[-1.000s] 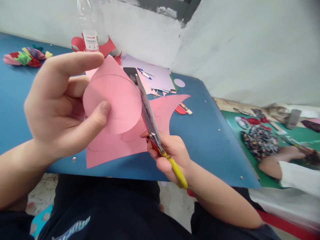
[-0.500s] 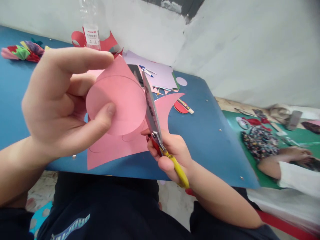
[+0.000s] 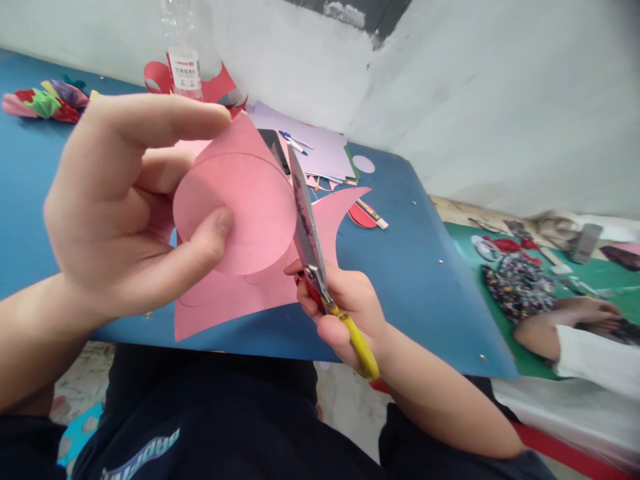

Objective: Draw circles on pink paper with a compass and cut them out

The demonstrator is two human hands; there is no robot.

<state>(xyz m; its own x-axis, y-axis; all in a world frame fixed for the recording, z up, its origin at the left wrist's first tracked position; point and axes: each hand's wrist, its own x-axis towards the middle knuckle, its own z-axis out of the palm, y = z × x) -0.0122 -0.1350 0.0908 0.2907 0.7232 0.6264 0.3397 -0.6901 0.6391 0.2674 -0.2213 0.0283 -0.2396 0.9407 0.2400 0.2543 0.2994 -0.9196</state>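
Observation:
Raised above the table, a pink paper piece [image 3: 255,220] has a rounded lower edge, a pointed top corner and a drawn curved line. My left hand [image 3: 125,200] grips it, thumb on its face and a fingertip at the top corner. In my right hand [image 3: 345,313] are scissors [image 3: 310,233] with yellow and red handles, blades pointing up along the paper's right edge. Whether the blades are fully closed is hard to see. Beneath, a larger pink sheet [image 3: 235,300] with curved cut edges and pencilled arcs lies on the table.
The blue table [image 3: 400,280] carries a clear plastic bottle [image 3: 185,67], red paper scraps [image 3: 220,83], lilac sheets [image 3: 310,147] with a pen, a dark phone [image 3: 275,147], a red disc [image 3: 363,217] and colourful crumpled paper [image 3: 47,103]. A co-worker's arm [image 3: 540,333] rests at the green table, right.
The pink paper piece has shifted very slightly right and down beside the blades. Both hands keep their grips. The co-worker's hand has moved a little.

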